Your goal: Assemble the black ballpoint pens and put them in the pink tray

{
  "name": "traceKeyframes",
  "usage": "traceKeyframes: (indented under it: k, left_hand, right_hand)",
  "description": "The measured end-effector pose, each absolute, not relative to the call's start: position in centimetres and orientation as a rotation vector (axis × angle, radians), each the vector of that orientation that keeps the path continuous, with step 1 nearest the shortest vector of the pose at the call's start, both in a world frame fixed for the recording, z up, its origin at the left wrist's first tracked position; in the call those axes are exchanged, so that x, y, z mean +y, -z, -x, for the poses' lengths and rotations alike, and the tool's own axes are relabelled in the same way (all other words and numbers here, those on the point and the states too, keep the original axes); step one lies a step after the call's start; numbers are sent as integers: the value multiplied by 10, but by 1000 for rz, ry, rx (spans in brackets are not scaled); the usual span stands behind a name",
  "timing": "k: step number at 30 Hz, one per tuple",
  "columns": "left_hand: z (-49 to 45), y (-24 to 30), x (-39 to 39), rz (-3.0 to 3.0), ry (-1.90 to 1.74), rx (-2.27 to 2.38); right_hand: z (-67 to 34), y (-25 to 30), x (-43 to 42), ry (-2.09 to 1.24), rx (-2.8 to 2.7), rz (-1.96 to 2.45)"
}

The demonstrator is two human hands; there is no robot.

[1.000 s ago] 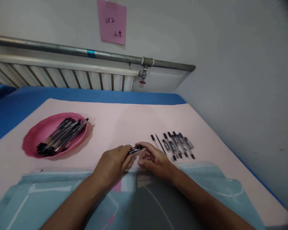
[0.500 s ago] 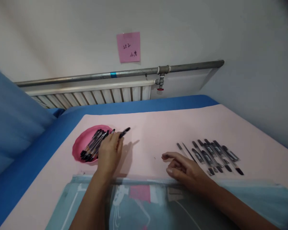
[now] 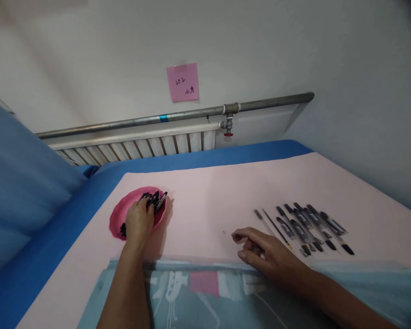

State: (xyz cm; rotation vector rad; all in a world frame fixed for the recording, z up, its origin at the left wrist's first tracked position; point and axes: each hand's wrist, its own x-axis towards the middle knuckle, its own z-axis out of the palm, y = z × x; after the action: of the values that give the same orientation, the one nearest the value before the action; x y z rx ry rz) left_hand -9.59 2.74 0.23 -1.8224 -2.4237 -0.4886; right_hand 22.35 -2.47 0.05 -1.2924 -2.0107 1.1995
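My left hand [image 3: 139,221] reaches over the pink scalloped dish [image 3: 115,219] at the left. Its fingers are closed on a black-capped pen [image 3: 153,199] among several others lying in the dish; the back of the hand hides most of the pile. Another black pen [image 3: 161,201] leans on the dish's right side. On the right, my right hand [image 3: 265,251] hovers by the near edge of the pale pink sheet, loosely curled, thumb and fingers apart, with nothing in it. Just beyond that hand lie several black-capped pens [image 3: 299,228] in a loose group, a thin black pen refill [image 3: 277,228] at their left.
The pale pink sheet [image 3: 205,192] covers a blue surface [image 3: 192,161]. Behind it are a white radiator [image 3: 150,145], a metal pipe [image 3: 130,123] and a red-handled valve [image 3: 228,134]. A blue curtain [image 3: 23,173] hangs at the left. Light blue printed cloth [image 3: 181,301] lies in front.
My left hand has moved left from beside the dish to over its inside, bringing the pen with it. My right hand has barely moved. The view has tilted slightly.
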Motion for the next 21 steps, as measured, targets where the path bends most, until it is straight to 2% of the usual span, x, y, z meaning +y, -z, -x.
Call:
traceKeyframes:
  k: [9,17,21]
  left_hand:
    - [74,3,41,2069,475,-2096]
    - [72,12,44,2065,386,-2076]
    - [68,5,39,2020,268,-2129]
  right_hand:
    - [-224,0,-24,-1064,-2040,1293]
    - [-269,-12,-3,-401,-1761,1532]
    - [-279,-14,1,-300,-1946,1741]
